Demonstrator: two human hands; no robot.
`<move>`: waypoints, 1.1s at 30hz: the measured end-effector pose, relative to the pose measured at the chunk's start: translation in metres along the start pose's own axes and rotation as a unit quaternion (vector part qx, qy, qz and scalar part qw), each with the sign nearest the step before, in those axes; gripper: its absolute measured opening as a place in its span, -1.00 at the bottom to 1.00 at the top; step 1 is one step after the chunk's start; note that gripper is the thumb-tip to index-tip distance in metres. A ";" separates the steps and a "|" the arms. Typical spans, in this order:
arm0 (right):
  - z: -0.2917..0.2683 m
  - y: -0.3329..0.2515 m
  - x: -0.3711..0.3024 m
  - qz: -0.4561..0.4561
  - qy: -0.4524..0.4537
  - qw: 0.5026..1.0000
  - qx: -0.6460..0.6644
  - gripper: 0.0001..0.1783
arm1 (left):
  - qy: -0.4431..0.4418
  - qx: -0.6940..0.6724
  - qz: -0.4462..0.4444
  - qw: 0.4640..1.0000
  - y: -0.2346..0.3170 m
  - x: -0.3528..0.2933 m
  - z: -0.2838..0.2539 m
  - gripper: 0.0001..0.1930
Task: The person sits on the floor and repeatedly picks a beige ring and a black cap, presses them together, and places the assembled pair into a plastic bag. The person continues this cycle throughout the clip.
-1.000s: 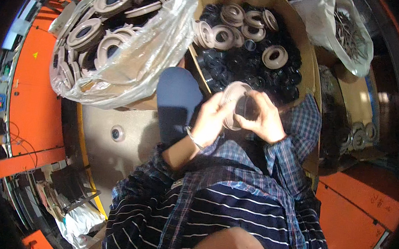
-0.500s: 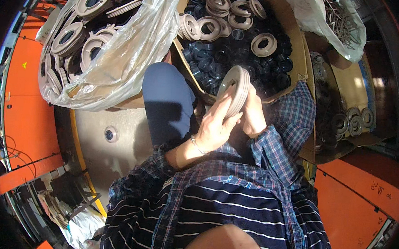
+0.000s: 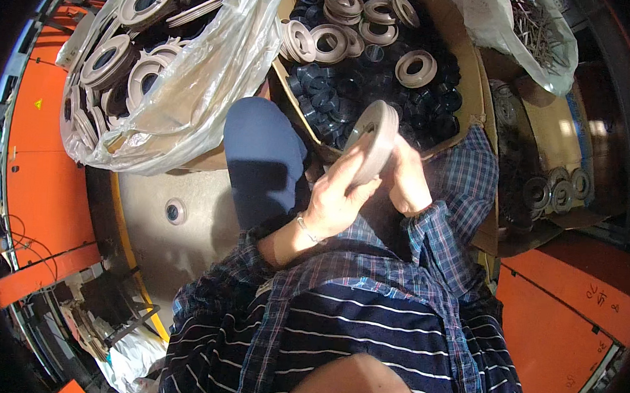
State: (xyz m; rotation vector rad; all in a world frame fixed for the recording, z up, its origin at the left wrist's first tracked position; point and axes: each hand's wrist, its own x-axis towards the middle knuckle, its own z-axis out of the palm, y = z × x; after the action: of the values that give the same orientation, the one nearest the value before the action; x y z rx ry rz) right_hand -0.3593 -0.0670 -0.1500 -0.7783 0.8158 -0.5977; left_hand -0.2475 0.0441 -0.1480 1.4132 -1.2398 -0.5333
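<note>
My left hand (image 3: 334, 204) grips a beige grooved ring (image 3: 383, 144), tilted nearly on edge, with fingers at its open middle and the thumb along its lower rim. Curled against the ring's right side is my right hand (image 3: 408, 180). Its fingertips are partly behind the ring, so whatever they hold, if anything, is hidden. Beyond the ring stands a cardboard box (image 3: 475, 98) of small black round caps (image 3: 348, 89). Several similar beige rings (image 3: 416, 69) lie on top of the caps.
At the left, a clear plastic bag (image 3: 212, 94) holds many beige rings with dark centres. A small round part (image 3: 175, 211) lies on the floor. A bag of thin metal pieces (image 3: 535, 29) is at the upper right, above grey rings (image 3: 562, 195). Orange panels (image 3: 46, 126) flank both sides.
The ring has turned slightly in my left hand and shifted a little to the right. My right hand has slid slightly down and right along its side.
</note>
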 end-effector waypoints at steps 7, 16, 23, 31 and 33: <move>-0.009 -0.017 -0.002 0.015 -0.025 0.975 -0.218 -0.49 | 0.052 -0.188 -0.159 0.968 -0.007 0.000 0.001 -0.50; 0.008 -0.001 -0.003 -0.330 0.032 0.787 -0.520 -0.35 | 0.102 -0.333 -0.271 0.898 -0.013 0.020 -0.003 -0.65; 0.003 -0.008 -0.003 -0.390 -0.013 0.760 -0.520 -0.43 | 0.088 -0.400 -0.356 0.840 -0.007 0.020 -0.007 -0.70; 0.002 0.015 0.005 -0.303 0.079 0.891 -0.328 -0.65 | 0.058 -0.070 -0.168 0.982 0.004 0.007 0.006 -0.59; 0.002 0.024 0.006 -0.203 0.065 0.965 -0.151 -0.80 | 0.025 -0.013 -0.151 0.988 0.004 0.000 0.011 -0.49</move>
State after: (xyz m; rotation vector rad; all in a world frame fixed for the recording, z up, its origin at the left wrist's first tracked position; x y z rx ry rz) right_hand -0.3501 -0.0568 -0.1709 -1.2106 0.8861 -0.9091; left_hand -0.2584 0.0397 -0.1477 1.5931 -0.9804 -0.7124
